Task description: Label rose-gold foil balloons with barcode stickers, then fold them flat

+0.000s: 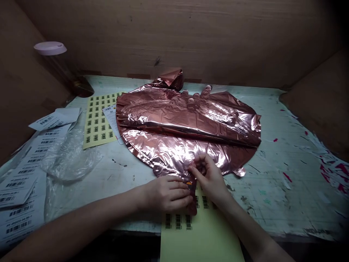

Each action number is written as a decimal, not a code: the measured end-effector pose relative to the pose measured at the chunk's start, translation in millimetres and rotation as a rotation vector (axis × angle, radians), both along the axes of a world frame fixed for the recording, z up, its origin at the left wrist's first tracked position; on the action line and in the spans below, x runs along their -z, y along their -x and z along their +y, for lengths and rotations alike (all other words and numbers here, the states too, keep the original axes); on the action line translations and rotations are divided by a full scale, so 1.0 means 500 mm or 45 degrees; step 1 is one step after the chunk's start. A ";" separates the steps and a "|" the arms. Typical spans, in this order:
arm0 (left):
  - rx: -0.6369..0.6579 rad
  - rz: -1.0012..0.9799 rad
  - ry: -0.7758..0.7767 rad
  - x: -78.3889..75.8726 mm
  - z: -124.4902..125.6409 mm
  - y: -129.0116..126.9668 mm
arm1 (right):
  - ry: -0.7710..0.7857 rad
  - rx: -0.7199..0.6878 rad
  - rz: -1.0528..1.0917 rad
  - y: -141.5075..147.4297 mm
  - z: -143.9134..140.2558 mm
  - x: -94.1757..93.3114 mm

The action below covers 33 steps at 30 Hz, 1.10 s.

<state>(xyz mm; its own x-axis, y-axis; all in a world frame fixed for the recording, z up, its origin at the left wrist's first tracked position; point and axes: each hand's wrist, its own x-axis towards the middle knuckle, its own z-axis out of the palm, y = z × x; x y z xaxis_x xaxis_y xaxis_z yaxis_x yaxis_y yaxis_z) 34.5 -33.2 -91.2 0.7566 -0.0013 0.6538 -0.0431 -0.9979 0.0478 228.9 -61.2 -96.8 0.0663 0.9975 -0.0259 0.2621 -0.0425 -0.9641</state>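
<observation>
Nearest in the head view lies a pale yellow label sheet [201,236], its far edge under both hands, with rows of black barcode stickers showing just below the fingers. The left hand [166,193] rests palm down on that sheet, fingers curled in toward the right, their tips touching the narrow tail of a rose-gold foil balloon [185,123]; the grip looks loose, and whether it truly pinches the tail cannot be told. The right hand [208,174] meets it from the other side, fingers bent and closed on the same tail, thumb and forefinger pressed to the foil where a small orange spot shows between the two hands.

Beyond the hands the flat, deflated balloon spreads wide across the worktable [272,182], creased and shiny. Past its far edge sits a crumpled wad of the same foil [170,78] against the brown back wall.

Left of the left hand, well apart, lies crumpled clear plastic film [68,160], and farther left a spread of white barcode strips [21,182]. Beyond that film, just beside the balloon's left edge, is a second yellow sheet of small barcode stickers [98,120], with a white printed label [110,114] tucked partly under the balloon. To the right of the right hand the table surface is scuffed, with pink scraps [335,174] near its edge
</observation>
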 end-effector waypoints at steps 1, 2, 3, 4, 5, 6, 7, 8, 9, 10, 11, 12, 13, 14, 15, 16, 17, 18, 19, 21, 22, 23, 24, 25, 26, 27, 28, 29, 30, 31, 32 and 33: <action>0.018 -0.033 0.017 0.000 -0.003 -0.001 | -0.024 0.003 -0.093 0.003 -0.001 0.000; 0.037 -0.053 0.066 0.001 -0.005 -0.003 | -0.063 0.000 -0.204 0.005 -0.001 -0.001; 0.058 -0.054 0.155 0.002 -0.006 -0.004 | -0.115 -0.003 -0.323 0.007 -0.001 -0.001; 0.070 -0.051 0.278 0.004 -0.007 -0.004 | -0.172 0.002 -0.439 0.008 0.000 0.000; 0.074 -0.046 0.421 0.006 -0.008 -0.005 | -0.223 0.020 -0.543 0.007 0.002 0.000; 0.065 -0.035 0.573 0.007 -0.008 -0.005 | -0.254 0.042 -0.625 0.004 0.003 0.001; 0.036 -0.020 0.719 0.008 -0.008 -0.004 | -0.264 0.064 -0.688 0.000 0.005 0.000; -0.008 -0.006 0.848 0.007 -0.008 -0.004 | -0.263 0.087 -0.734 -0.006 0.006 -0.002; -0.062 0.013 0.961 0.005 -0.007 -0.004 | -0.262 0.090 -0.756 -0.014 0.004 -0.006; -0.111 0.036 1.058 0.002 -0.006 -0.004 | -0.276 0.065 -0.749 -0.022 0.000 -0.013; -0.147 0.063 1.152 -0.003 -0.004 -0.005 | -0.307 0.004 -0.711 -0.030 -0.007 -0.023; -0.178 0.080 1.249 -0.007 -0.001 -0.006 | -0.344 -0.101 -0.647 -0.037 -0.017 -0.033; -0.202 0.089 1.355 -0.013 0.002 -0.007 | -0.366 -0.236 -0.571 -0.043 -0.029 -0.045; -0.221 0.096 1.475 -0.018 0.006 -0.008 | -0.375 -0.378 -0.505 -0.046 -0.043 -0.055; -0.235 0.102 1.599 -0.024 0.011 -0.009 | -0.385 -0.482 -0.466 -0.047 -0.057 -0.063; -0.242 0.107 1.713 -0.031 0.015 -0.010 | -0.409 -0.524 -0.456 -0.047 -0.069 -0.067; -0.241 0.112 1.810 -0.037 0.019 -0.011 | -0.445 -0.510 -0.459 -0.045 -0.078 -0.068; -0.225 0.118 1.893 -0.044 0.023 -0.012 | -0.485 -0.451 -0.456 -0.042 -0.084 -0.066; -0.201 0.122 1.961 -0.050 0.025 -0.013 | -0.515 -0.384 -0.434 -0.039 -0.087 -0.062; -0.171 0.099 2.067 -0.059 0.028 -0.018 | -0.483 -0.320 -0.318 -0.034 -0.084 -0.053; -0.175 0.075 2.124 -0.062 0.028 -0.021 | -0.422 -0.315 -0.251 -0.032 -0.080 -0.051; -0.193 0.048 2.181 -0.064 0.028 -0.025 | -0.357 -0.305 -0.195 -0.031 -0.075 -0.051; -0.228 0.017 2.228 -0.063 0.028 -0.030 | -0.304 -0.294 -0.158 -0.029 -0.071 -0.053; -0.270 -0.012 2.268 -0.063 0.028 -0.035 | -0.276 -0.284 -0.139 -0.028 -0.068 -0.056; -0.309 -0.026 2.307 -0.061 0.030 -0.040 | -0.279 -0.276 -0.131 -0.026 -0.066 -0.061; -0.341 -0.026 2.341 -0.061 0.034 -0.044 | -0.311 -0.270 -0.133 -0.024 -0.065 -0.065; -0.367 -0.021 2.367 -0.062 0.040 -0.046 | -0.376 -0.257 -0.145 -0.022 -0.065 -0.068; -0.376 0.000 2.391 -0.065 0.050 -0.047 | -0.459 -0.237 -0.167 -0.020 -0.067 -0.070; -0.368 0.033 2.407 -0.071 0.063 -0.045 | -0.541 -0.205 -0.192 -0.018 -0.069 -0.070; -0.347 0.064 2.404 -0.080 0.079 -0.042 | -0.608 -0.170 -0.215 -0.016 -0.072 -0.068; -0.320 0.092 2.365 -0.092 0.099 -0.039 | -0.661 -0.148 -0.243 -0.015 -0.075 -0.065; -0.299 0.120 2.298 -0.106 0.122 -0.036 | -0.704 -0.144 -0.277 -0.014 -0.079 -0.060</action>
<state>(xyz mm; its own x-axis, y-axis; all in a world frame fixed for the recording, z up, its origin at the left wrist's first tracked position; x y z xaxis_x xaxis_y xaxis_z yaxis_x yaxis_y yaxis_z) 52.4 27.7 -38.4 0.6671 0.6788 -0.3068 0.1411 0.2891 0.9468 235.9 -100.6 -66.9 -0.0954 0.8603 0.5008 0.4292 0.4895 -0.7591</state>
